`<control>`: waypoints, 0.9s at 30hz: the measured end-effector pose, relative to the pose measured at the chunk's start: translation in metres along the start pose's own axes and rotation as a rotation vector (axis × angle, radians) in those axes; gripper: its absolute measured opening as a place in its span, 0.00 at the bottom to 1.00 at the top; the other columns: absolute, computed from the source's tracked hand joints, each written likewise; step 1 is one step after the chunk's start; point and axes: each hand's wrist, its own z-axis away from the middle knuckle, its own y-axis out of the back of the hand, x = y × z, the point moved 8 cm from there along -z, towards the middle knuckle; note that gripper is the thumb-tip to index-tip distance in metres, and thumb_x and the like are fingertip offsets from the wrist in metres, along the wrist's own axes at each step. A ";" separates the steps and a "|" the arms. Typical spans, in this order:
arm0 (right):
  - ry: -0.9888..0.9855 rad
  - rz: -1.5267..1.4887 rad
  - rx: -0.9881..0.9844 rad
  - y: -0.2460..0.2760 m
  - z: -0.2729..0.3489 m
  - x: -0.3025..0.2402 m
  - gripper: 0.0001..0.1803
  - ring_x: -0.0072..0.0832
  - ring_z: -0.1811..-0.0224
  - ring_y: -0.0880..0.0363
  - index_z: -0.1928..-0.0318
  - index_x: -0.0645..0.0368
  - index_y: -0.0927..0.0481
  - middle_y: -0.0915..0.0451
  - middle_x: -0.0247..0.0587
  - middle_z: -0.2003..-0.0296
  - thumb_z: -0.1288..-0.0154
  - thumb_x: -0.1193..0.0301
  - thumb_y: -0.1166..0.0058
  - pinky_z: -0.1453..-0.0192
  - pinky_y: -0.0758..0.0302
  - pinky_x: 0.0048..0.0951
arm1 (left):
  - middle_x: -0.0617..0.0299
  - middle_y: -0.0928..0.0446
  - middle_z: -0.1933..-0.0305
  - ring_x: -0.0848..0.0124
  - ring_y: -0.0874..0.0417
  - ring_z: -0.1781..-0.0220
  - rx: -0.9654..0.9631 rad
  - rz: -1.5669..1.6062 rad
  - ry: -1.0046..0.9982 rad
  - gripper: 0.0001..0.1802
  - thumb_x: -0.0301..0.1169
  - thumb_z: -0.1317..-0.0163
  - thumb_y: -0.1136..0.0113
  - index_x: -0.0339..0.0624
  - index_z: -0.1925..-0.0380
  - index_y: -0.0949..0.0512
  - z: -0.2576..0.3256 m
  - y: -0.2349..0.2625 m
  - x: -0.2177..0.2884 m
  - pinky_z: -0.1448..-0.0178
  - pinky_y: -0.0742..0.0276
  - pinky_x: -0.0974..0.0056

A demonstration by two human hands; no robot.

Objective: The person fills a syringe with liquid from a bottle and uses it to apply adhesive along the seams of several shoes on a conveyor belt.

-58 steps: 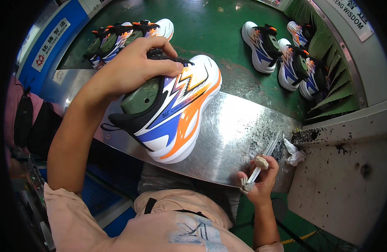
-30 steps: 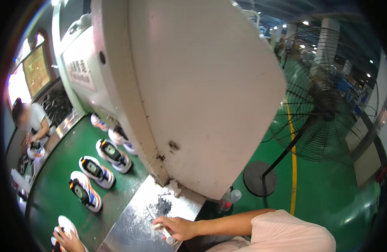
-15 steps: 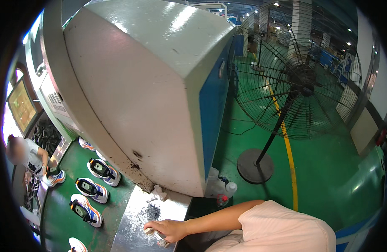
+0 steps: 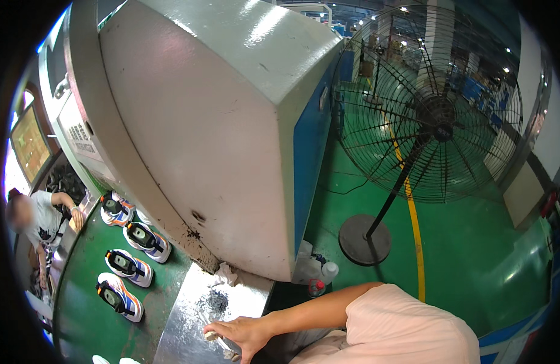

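My right hand (image 4: 246,335) is closed around a small whitish-tan piece (image 4: 214,337), whose kind I cannot make out. It hovers over or touches a bare metal tabletop (image 4: 176,337); which of the two is unclear. White residue and a patch of dark crumbs (image 4: 218,301) lie on the metal just beyond my fingers. Further back, a crumpled white cloth (image 4: 226,275) rests against the foot of a large machine housing (image 4: 195,121). My left hand is out of sight.
White sneakers (image 4: 129,267) strapped with black devices stand in a row on a green surface at left. Across it sits a co-worker (image 4: 49,218). A black standing fan (image 4: 441,124) rises at right; bottles (image 4: 329,271) stand by the housing.
My right hand has shifted slightly left and down, its wrist more bent. The co-worker's hands have left the sneaker they held, and another device-strapped sneaker stands at the row's far end.
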 end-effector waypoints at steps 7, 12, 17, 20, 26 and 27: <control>0.023 0.112 0.043 0.009 0.002 0.007 0.57 0.48 0.39 0.30 0.34 0.62 0.46 0.33 0.55 0.42 0.59 0.52 0.26 0.40 0.30 0.38 | 0.48 0.33 0.37 0.56 0.29 0.37 0.131 0.045 0.162 0.36 0.27 0.47 0.34 0.37 0.37 0.34 0.072 0.056 -0.027 0.37 0.32 0.57; -0.180 0.224 -0.128 0.012 0.015 -0.023 0.56 0.46 0.49 0.25 0.34 0.59 0.45 0.29 0.54 0.50 0.57 0.48 0.28 0.47 0.27 0.39 | 0.50 0.32 0.38 0.59 0.29 0.37 -0.024 0.248 0.361 0.37 0.26 0.49 0.33 0.35 0.37 0.34 0.112 0.094 0.019 0.38 0.31 0.59; -0.276 -0.268 -0.099 0.013 0.038 -0.022 0.66 0.28 0.48 0.30 0.32 0.58 0.49 0.30 0.41 0.50 0.68 0.50 0.20 0.50 0.29 0.27 | 0.48 0.28 0.40 0.52 0.28 0.38 -0.268 -0.293 -0.170 0.41 0.29 0.65 0.24 0.35 0.44 0.27 0.028 0.146 0.066 0.33 0.35 0.55; -0.269 -0.657 0.111 0.027 0.046 -0.012 0.67 0.22 0.57 0.33 0.30 0.56 0.50 0.31 0.37 0.52 0.68 0.54 0.18 0.53 0.33 0.21 | 0.50 0.31 0.37 0.50 0.32 0.34 -0.647 -0.391 -0.270 0.53 0.34 0.75 0.21 0.38 0.39 0.31 -0.028 0.102 0.078 0.31 0.37 0.53; -0.317 -0.991 0.214 0.029 0.028 0.002 0.68 0.20 0.56 0.31 0.32 0.58 0.47 0.30 0.38 0.52 0.71 0.44 0.21 0.50 0.32 0.20 | 0.53 0.20 0.52 0.54 0.21 0.46 -0.922 -0.426 -0.416 0.38 0.29 0.77 0.23 0.42 0.54 0.21 -0.029 0.045 0.073 0.43 0.24 0.56; -0.314 -0.966 0.214 0.031 0.030 0.004 0.68 0.20 0.56 0.31 0.32 0.58 0.47 0.30 0.38 0.51 0.71 0.44 0.21 0.50 0.32 0.20 | 0.54 0.18 0.56 0.55 0.18 0.51 -0.861 -0.399 -0.414 0.35 0.30 0.76 0.24 0.42 0.58 0.20 -0.024 0.047 0.075 0.47 0.22 0.57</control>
